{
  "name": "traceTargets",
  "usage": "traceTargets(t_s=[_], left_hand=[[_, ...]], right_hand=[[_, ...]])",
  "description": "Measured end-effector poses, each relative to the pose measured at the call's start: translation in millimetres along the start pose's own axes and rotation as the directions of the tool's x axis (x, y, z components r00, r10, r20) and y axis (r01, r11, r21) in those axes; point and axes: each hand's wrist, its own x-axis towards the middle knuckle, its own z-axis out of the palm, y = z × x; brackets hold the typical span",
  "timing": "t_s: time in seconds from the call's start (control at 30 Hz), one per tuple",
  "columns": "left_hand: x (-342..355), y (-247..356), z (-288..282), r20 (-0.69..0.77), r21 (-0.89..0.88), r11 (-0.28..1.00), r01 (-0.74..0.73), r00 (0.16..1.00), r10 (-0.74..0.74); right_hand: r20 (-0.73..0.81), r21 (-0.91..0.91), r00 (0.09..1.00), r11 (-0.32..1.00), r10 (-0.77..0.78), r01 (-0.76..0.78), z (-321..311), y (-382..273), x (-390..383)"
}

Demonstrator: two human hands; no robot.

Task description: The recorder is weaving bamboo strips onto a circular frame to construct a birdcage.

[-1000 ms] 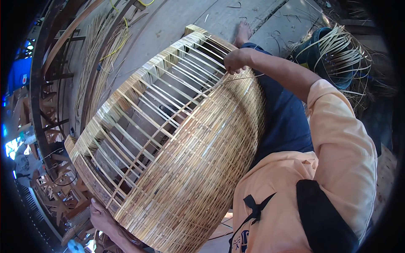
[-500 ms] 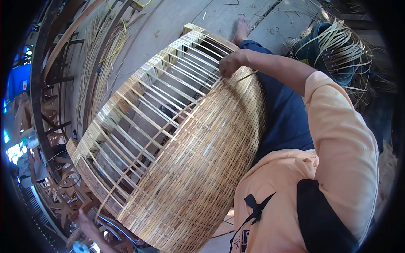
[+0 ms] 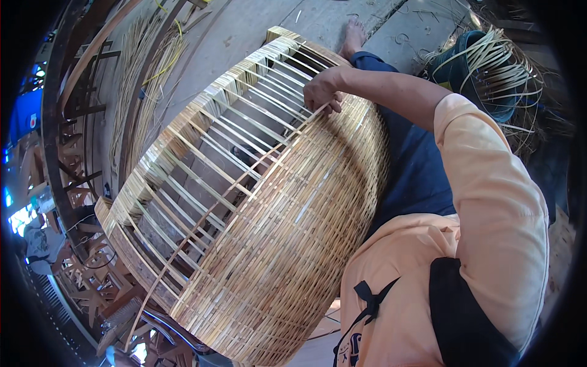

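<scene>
A curved woven rattan panel (image 3: 275, 238) lies across my lap, part of a wooden frame (image 3: 143, 263). Its near side is densely woven; across the open side run pale bare cane strips (image 3: 238, 131) to a cane-wrapped rail (image 3: 165, 147). My right hand (image 3: 323, 92) is at the far end of the woven edge, fingers curled in a pinch on a thin rattan strip (image 3: 181, 246). That strip threads among the bare ones, and its loose tail hangs past the frame at lower left. My left hand is out of view.
A dark bucket (image 3: 449, 68) holding a coil of cane strips (image 3: 498, 64) stands at far right. Bundles of long cane (image 3: 137, 79) lie on the floor at left, beside dark wooden frames (image 3: 52, 147). My bare foot (image 3: 353, 37) rests beyond the panel.
My right hand has shifted slightly left and nearer, down onto the woven edge. My left hand, earlier at the lower left, has gone out of view. The strip's tail now hangs lower.
</scene>
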Motion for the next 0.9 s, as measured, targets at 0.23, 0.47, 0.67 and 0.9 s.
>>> traceTargets(t_s=[0.23,0.47,0.67,0.9], left_hand=[[-20,147,-13,0.188,-0.557,0.828,0.072,0.981,0.042],[-35,163,-38,-0.066,-0.367,0.928,-0.066,0.997,0.044],[-25,136,-31,-0.058,-0.301,0.949,-0.091,0.995,0.077],[-13,122,-42,-0.06,-0.289,0.953,-0.094,0.995,0.08]], right_hand=[[-0.095,-0.089,0.981,0.983,-0.172,0.164,10,-23,29],[-0.01,-0.121,0.999,0.992,-0.045,0.044,2,-37,29],[0.065,0.194,0.996,0.98,-0.058,0.044,1,-27,19],[-0.037,0.346,0.994,0.932,-0.1,0.106,8,-14,12]])
